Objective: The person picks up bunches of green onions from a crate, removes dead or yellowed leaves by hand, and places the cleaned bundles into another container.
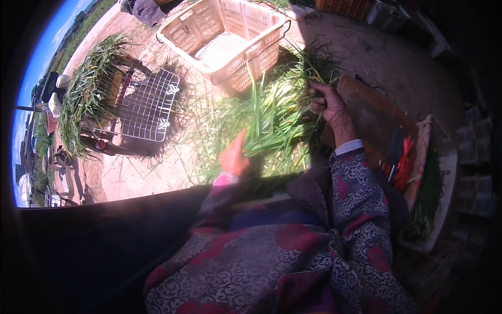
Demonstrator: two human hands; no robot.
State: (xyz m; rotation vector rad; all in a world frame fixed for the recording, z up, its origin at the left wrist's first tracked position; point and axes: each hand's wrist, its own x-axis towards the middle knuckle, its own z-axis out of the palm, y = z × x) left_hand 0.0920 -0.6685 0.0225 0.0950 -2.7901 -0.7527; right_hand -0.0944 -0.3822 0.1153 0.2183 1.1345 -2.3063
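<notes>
Head view: loose pile of long, flat green leaf blades [282,123] in front of the person, between the two bare hands, just below a pale pinkish, slotted plastic crate [267,55]. Long axis of the pile slants from lower left, by the left hand, to upper right, by the right hand. Blades not all parallel: a few at the left side stand steeper, tips pointing up and away toward the crate; lower ones lie flatter, pointing across to the right.

Left hand [235,156] at the pile's lower left edge, motion-blurred, can't tell if its fingers are spread or pressed together. Right hand [332,108] at the upper right end, fingers curled in, pinching thin ends of the blades.

Left: white wire grid panel [148,106], heap of long green grass-like leaves [91,94] beside it. Right: brown flat board [372,107], bright red strips [403,166], dark green bundle [426,196] in a pale, long tray [446,180]
</notes>
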